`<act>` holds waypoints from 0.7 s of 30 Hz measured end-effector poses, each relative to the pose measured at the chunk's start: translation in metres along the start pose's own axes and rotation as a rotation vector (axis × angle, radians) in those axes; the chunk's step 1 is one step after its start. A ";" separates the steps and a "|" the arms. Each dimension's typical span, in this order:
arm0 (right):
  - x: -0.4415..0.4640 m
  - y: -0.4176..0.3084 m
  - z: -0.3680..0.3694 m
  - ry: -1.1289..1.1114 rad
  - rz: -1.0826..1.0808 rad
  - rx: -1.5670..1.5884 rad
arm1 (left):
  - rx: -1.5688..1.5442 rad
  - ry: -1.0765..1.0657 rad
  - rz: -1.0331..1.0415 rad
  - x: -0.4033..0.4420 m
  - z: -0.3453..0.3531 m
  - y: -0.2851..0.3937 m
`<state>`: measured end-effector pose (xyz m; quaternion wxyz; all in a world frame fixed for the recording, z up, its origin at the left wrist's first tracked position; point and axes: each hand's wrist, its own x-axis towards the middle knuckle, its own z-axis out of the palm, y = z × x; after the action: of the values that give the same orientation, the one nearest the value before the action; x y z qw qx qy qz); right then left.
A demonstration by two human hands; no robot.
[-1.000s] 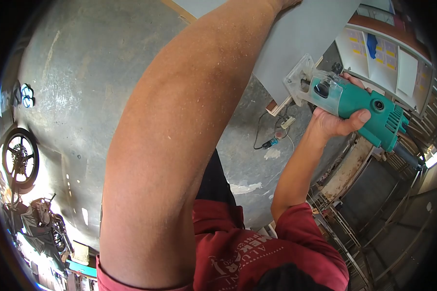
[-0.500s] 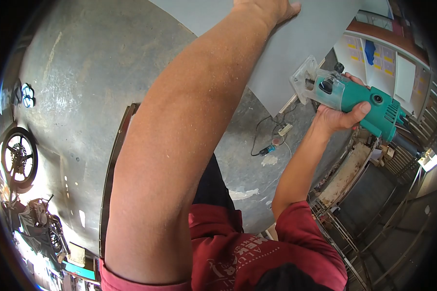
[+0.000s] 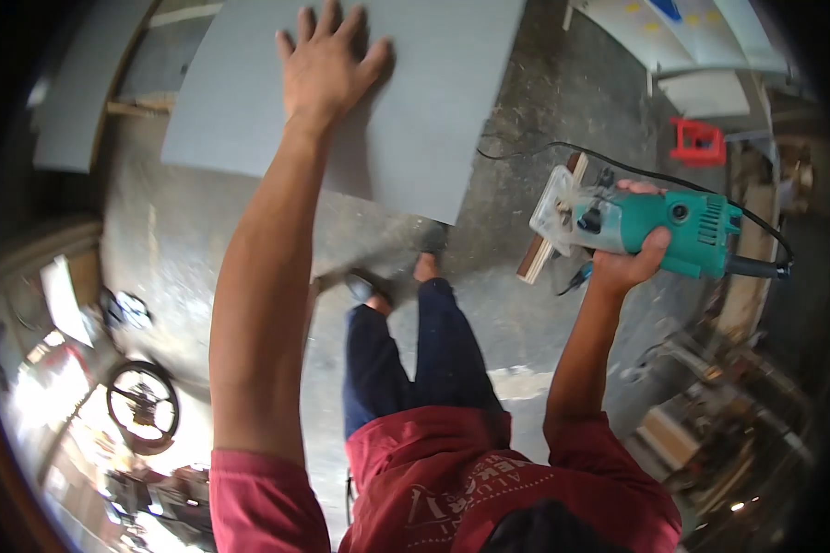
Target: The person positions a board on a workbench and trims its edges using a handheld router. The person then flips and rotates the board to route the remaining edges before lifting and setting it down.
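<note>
My left hand [image 3: 330, 69] lies with spread fingers on a large grey sheet [image 3: 438, 101] at the top of the view, holding nothing. Out to the right, my right hand [image 3: 629, 265] is wrapped round the body of a teal trim router [image 3: 690, 235]. The router is held sideways, its clear base pointing left and its cord trailing from the rear. It is apart from the sheet's right edge. Part of my right hand's fingers is hidden behind the router body.
Behind the router base is a wood strip [image 3: 533, 258]. A red plastic item [image 3: 697, 142] is at the right. Another grey panel [image 3: 78, 101] stands at upper left, and a wheel [image 3: 143, 405] is at lower left. My feet are on the concrete floor [image 3: 184, 276].
The view has swung, so more of the sheet, my legs and my whole left hand show. The router remains in my right hand and appears lower in the view.
</note>
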<state>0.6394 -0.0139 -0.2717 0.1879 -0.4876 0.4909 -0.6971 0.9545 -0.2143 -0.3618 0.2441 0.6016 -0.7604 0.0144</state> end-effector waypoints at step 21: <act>-0.090 0.028 -0.107 0.052 0.425 0.062 | -0.844 -0.479 -0.109 -0.075 -0.073 0.216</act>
<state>0.5815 0.0937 -0.3451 0.3328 -0.3491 0.5656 -0.6689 0.7928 -0.0637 -0.2674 0.2854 0.4756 -0.7019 -0.4468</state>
